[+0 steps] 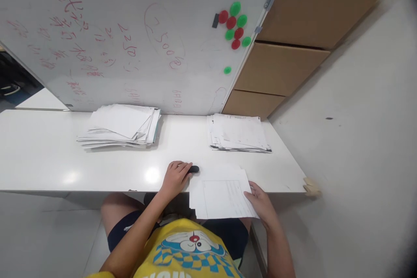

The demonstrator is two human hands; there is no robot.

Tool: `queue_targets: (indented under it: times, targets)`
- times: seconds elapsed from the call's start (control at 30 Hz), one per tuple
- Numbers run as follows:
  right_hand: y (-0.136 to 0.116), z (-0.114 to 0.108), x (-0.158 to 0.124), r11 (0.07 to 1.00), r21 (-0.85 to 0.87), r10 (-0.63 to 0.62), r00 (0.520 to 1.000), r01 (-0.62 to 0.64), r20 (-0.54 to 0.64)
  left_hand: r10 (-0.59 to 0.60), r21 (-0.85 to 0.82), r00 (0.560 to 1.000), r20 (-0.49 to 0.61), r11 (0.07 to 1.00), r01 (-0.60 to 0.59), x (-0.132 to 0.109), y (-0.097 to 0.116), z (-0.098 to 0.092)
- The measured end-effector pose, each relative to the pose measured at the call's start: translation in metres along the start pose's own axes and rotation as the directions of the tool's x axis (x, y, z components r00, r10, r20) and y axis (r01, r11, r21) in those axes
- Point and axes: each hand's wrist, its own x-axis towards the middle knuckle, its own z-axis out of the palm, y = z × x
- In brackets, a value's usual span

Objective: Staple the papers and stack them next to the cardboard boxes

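My left hand (175, 179) rests near the front edge of the white table, closed around a small black object (194, 169). Only the object's rounded end shows past my fingers, so I cannot tell its kind. That end sits close to the upper left corner of some printed paper sheets (221, 197). My right hand (259, 202) pinches these sheets at their right edge, thumb on top and fingers underneath. The sheets lie partly on the table and reach out over its front edge above my lap.
A messy paper stack (120, 126) lies at the table's back left, and a lower paper stack (239, 132) at the back right. Behind stands a whiteboard (192, 82) with red writing and several round magnets (235, 8). Cardboard boxes (276, 69) and a wall (355, 147) bound the right side.
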Motion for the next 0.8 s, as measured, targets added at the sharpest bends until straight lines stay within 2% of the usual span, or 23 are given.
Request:
queue_targets:
  times: [0.17, 0.37, 0.53, 0.63, 0.67, 0.73, 0.8]
  targets:
    - [-0.006, 0.003, -0.005, 1.0, -0.005, 0.003, 1.0, -0.003, -0.016, 0.034, 0.08, 0.992, 0.122, 0.996, -0.044, -0.001, 0.0, -0.002]
    - [-0.006, 0.008, -0.004, 1.0, -0.009, 0.008, 1.0, -0.008, -0.014, 0.049, 0.16, 0.986, 0.162, 0.984, -0.075, 0.002, 0.003, -0.002]
    - [-0.011, 0.011, 0.003, 0.998, -0.03, -0.062, 0.998, 0.062, 0.007, 0.077, 0.231, 0.993, 0.091, 0.968, -0.096, -0.001, 0.003, 0.001]
    - [-0.014, -0.001, 0.014, 0.99, -0.083, -0.114, 0.993, 0.113, -0.001, 0.118, 0.262, 0.993, 0.016, 0.958, -0.118, -0.005, 0.001, 0.004]
    - [-0.015, -0.009, 0.02, 0.986, -0.112, -0.132, 0.991, 0.127, -0.036, 0.121, 0.265, 0.993, 0.004, 0.957, -0.118, -0.005, 0.0, 0.005]
    - [-0.022, -0.03, 0.039, 0.973, -0.176, -0.183, 0.966, 0.151, -0.181, 0.107, 0.262, 0.994, -0.009, 0.96, -0.101, -0.006, -0.001, 0.007]
    - [-0.035, -0.054, 0.068, 0.958, -0.236, -0.244, 0.899, 0.165, -0.362, 0.086, 0.25, 0.996, -0.013, 0.965, -0.08, -0.007, -0.002, 0.007]
